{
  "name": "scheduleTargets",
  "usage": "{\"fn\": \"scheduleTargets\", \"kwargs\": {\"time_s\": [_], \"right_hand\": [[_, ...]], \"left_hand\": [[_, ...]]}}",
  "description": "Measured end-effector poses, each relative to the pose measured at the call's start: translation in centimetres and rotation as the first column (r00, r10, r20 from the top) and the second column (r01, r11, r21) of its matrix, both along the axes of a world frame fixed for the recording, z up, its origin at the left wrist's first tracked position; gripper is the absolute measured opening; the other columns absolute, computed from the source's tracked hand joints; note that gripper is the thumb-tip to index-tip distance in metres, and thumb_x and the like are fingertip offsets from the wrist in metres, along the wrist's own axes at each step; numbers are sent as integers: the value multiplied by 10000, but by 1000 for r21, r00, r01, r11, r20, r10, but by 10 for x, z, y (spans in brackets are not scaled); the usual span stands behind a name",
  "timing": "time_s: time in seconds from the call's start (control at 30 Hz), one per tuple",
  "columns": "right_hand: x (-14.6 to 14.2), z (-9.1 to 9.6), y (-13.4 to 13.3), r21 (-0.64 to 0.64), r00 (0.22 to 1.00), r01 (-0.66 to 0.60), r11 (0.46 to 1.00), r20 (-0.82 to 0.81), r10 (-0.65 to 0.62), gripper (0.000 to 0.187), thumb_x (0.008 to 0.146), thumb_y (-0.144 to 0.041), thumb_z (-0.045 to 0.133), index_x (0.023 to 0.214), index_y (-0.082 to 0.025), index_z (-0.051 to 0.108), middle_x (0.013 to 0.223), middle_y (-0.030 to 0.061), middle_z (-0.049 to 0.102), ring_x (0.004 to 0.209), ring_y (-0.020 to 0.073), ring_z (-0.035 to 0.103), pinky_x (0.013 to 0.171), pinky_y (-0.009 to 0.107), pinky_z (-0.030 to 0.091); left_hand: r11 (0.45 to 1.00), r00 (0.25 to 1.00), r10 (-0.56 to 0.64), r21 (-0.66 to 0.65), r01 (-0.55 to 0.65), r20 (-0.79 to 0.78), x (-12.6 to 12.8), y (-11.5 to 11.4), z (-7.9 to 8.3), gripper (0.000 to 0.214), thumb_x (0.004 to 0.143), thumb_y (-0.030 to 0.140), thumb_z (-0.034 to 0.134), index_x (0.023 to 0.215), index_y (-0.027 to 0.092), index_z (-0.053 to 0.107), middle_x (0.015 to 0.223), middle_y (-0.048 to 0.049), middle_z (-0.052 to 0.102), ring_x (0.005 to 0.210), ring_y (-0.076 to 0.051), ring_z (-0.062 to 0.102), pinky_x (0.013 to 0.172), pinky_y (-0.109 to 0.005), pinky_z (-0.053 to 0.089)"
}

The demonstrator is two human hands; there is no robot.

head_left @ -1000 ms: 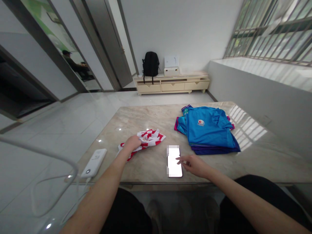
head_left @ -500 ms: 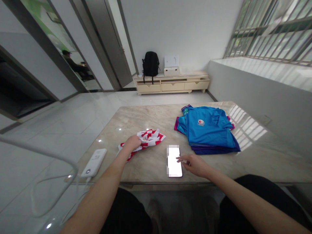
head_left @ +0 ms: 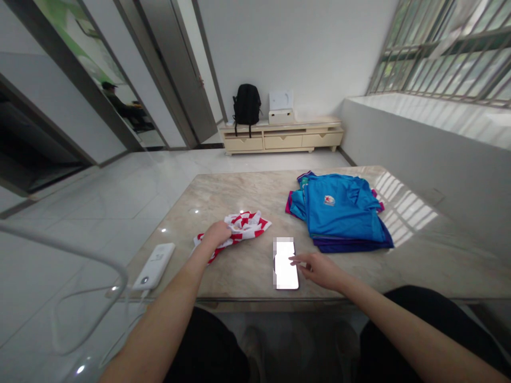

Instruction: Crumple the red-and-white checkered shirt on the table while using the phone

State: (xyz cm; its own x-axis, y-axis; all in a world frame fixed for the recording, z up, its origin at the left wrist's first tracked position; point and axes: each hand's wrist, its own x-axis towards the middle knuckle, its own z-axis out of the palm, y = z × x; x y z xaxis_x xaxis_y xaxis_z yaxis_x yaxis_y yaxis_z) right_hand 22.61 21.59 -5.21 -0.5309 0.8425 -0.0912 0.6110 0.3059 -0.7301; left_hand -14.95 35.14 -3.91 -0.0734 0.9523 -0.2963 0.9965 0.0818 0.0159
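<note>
A crumpled red-and-white checked garment (head_left: 249, 224) lies on the marble-topped table (head_left: 239, 189). My left hand (head_left: 219, 233) is on its left part, fingers curled into the fabric, the fingertips hidden. Right of it lies a phone (head_left: 285, 271) with a bright white screen, flat near the front edge. My right hand (head_left: 315, 267) reaches in from the right, holding nothing; its index finger points at the screen's right side and seems to touch it, with the other fingers loosely bent. Beyond this hand sits a stack of folded shirts (head_left: 343, 213), a blue one on top.
A white power bank (head_left: 155, 266) with a cable lies at the table's left front corner. Farther back, a low cabinet (head_left: 283, 141) bears a black backpack (head_left: 247, 105) and a white box (head_left: 281, 101). A person (head_left: 120, 103) sits beyond the doorway.
</note>
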Motion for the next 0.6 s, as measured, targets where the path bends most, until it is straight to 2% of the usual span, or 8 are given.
{"fn": "scheduleTargets", "kwargs": {"time_s": [0.2, 0.6], "right_hand": [[0, 2, -1, 18, 1000, 8, 1000, -4, -8, 453, 897, -177, 537, 1313, -207, 714, 1206, 66, 783, 800, 229, 750, 756, 341, 556], [-1, 2, -1, 19, 1000, 11, 1000, -14, -11, 449, 910, -182, 517, 1316, -212, 705, 1164, 40, 798, 840, 236, 754, 791, 354, 568]], "left_hand": [[1000, 1000, 3, -4, -3, -14, -1, 1, -2, 264, 989, 389, 647, 1113, 160, 691, 1150, -82, 715, 1054, -227, 694, 937, -434, 572], [1000, 1000, -4, -8, 3, -17, -2, 1, -3, 272, 990, 401, 644, 1112, 163, 694, 1157, -81, 718, 1060, -228, 693, 948, -439, 566]]}}
